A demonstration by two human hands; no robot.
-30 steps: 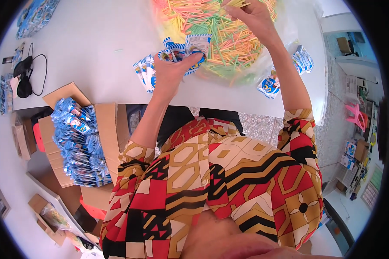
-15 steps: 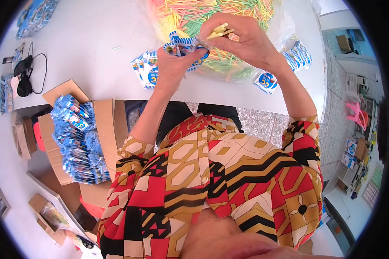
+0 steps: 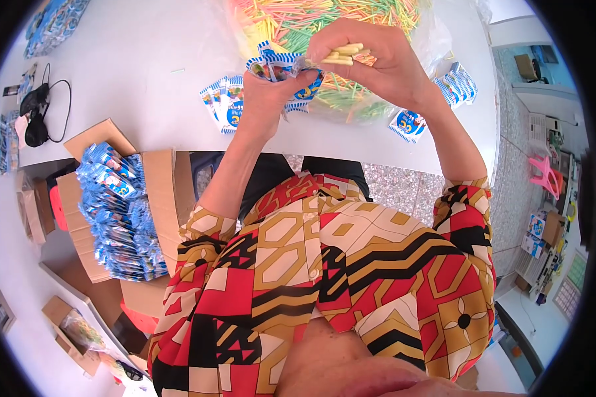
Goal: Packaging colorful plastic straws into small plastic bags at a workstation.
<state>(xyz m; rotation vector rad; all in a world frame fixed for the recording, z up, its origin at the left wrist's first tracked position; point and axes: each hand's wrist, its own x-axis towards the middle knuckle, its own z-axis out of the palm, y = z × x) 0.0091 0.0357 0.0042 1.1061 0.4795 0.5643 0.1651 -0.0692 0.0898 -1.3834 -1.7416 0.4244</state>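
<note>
My left hand [image 3: 267, 99] is closed around a small blue-and-white printed packet [image 3: 271, 64], its striped edge standing up above the fingers. Pinched in my right hand [image 3: 384, 59] are a few pale yellow sticks [image 3: 344, 54]. The fingertips of that hand meet the packet's right side, where the fingers partly hide the packet's mouth. Behind both hands lies a large heap of thin pink, green and yellow sticks [image 3: 298, 26] in a clear plastic bag [image 3: 437, 40]. Flat packets [image 3: 222, 102] lie fanned on the white table beside my left hand.
More packets [image 3: 407, 126] lie under my right forearm, with a row [image 3: 458, 86] beyond. An open cardboard box [image 3: 159, 198] full of blue packets [image 3: 116, 212] stands left of my lap. Dark corded items [image 3: 36, 116] and another packet pile [image 3: 56, 26] occupy the table's left side.
The sticks in my right hand have turned from slanting upward to nearly level and show more length. The packet in my left hand has shifted slightly and opened a little wider.
</note>
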